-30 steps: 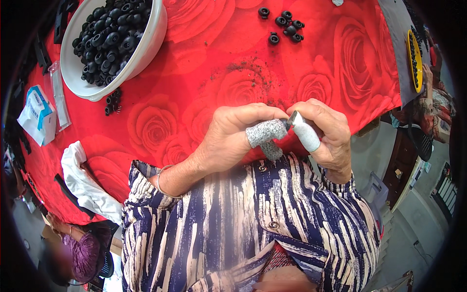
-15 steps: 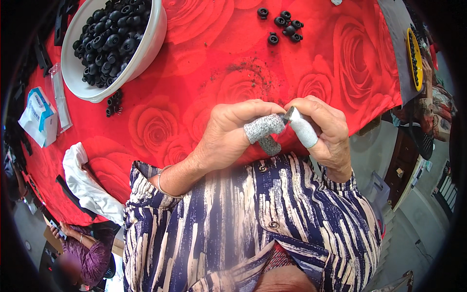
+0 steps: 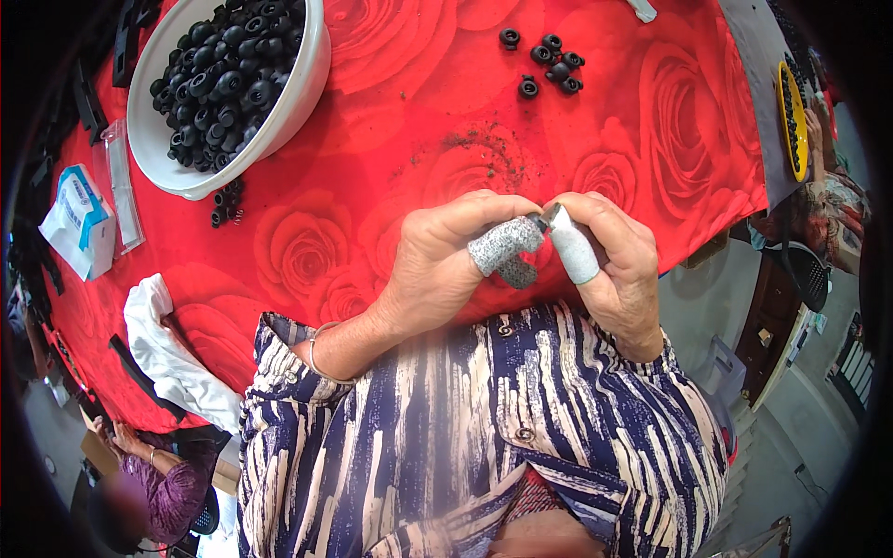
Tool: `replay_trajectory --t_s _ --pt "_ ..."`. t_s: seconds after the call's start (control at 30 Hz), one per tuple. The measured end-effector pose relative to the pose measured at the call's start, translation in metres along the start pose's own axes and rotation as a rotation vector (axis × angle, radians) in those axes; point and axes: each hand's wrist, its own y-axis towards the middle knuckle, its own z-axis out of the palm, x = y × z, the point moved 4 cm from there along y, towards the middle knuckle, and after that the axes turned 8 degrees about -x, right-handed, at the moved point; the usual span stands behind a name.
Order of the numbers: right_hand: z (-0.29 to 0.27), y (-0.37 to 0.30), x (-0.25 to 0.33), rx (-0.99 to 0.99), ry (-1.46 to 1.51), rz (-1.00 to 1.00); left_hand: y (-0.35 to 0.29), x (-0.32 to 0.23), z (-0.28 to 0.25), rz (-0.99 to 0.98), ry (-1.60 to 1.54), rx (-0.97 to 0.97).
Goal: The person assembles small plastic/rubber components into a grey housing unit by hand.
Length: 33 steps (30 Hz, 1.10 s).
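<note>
My left hand (image 3: 435,244) pinches a small black part (image 3: 540,223) between thumb and fingers, and most of it is hidden. Speckled grey covers (image 3: 503,244) wrap fingers of that hand. Opposite it, my right hand (image 3: 618,256) is closed in a pinch with its fingertips almost touching the part. A white cover (image 3: 574,249) sits on its thumb. A thin dark edge shows at the right fingertips, too small to name. Ahead of both hands, several black rubber pieces (image 3: 542,56) with round openings lie loose on the red rose-patterned tablecloth (image 3: 391,139).
A white bowl (image 3: 321,84) heaped with black pieces stands far left, a few more beside it. Left are a white-and-blue packet (image 3: 79,228) and a white cloth (image 3: 177,358). Dark crumbs (image 3: 484,144) dot the cloth. A yellow tray (image 3: 798,158) and other people are at the edges.
Both hands stay pinched together, with the right one turned slightly and shifted a little left. The view has moved slightly. The person at lower left has brought their hands together.
</note>
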Motion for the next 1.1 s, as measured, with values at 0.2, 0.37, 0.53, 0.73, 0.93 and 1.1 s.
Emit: replay_trajectory --t_s 0.2,0.37,0.53,0.73,0.93,1.1 --pt "-0.001 0.0042 0.0007 0.142 0.029 -0.008 0.0011 -0.0024 -0.0018 0.003 0.068 0.012" --pt "-0.008 0.0033 -0.0048 -0.012 -0.001 0.036 0.0031 -0.0027 -0.001 0.008 0.111 0.035" --pt "-0.0043 0.0057 0.0045 0.043 -0.027 0.004 0.0014 -0.0023 0.0002 -0.018 0.022 0.029" --pt "-0.0037 0.0053 0.0048 0.045 -0.034 0.017 0.0013 -0.0017 0.0002 -0.028 -0.023 0.027" --pt "-0.0034 0.0048 0.002 0.038 -0.01 0.0 0.0017 -0.0012 0.0002 -0.044 0.01 0.032" --pt "-0.0024 0.0052 0.002 0.073 -0.031 -0.033 0.0007 0.001 -0.0018 0.003 0.053 0.013"
